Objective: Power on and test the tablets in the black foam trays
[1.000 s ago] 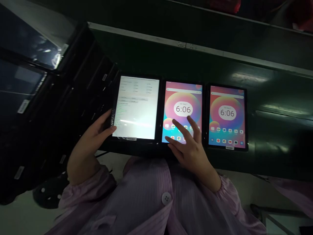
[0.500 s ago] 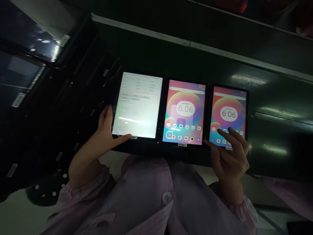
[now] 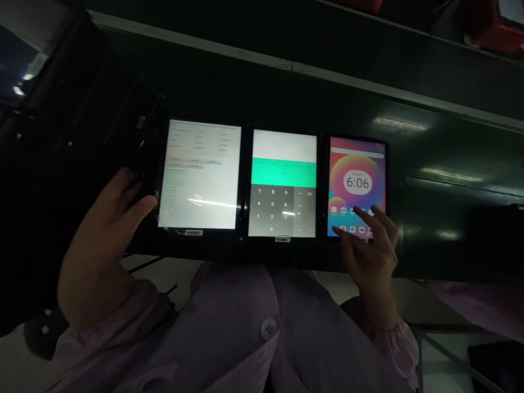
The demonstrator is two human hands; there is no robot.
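Observation:
Three lit tablets lie side by side on a dark green belt (image 3: 450, 164). The left tablet (image 3: 200, 174) shows a white page of text. A calculator keypad under a green band fills the middle tablet (image 3: 283, 183). The right tablet (image 3: 357, 183) shows a colourful home screen reading 6:06. My left hand (image 3: 108, 229) rests at the left tablet's left edge, thumb against its corner and fingers curled over a dark device beside it. My right hand (image 3: 372, 248) hovers over the right tablet's lower part, fingers spread, fingertips at the icon rows.
A stack of dark tablets (image 3: 61, 136) with small white labels fills the left side. A pale rail (image 3: 286, 65) runs along the belt's far edge. My lilac buttoned coat (image 3: 254, 333) fills the foreground. Red objects (image 3: 491, 30) sit at the far top right.
The middle tablet switched from the home screen to a calculator. My right hand moved from the middle tablet to the right one. My left hand slid left, off the left tablet's bottom edge.

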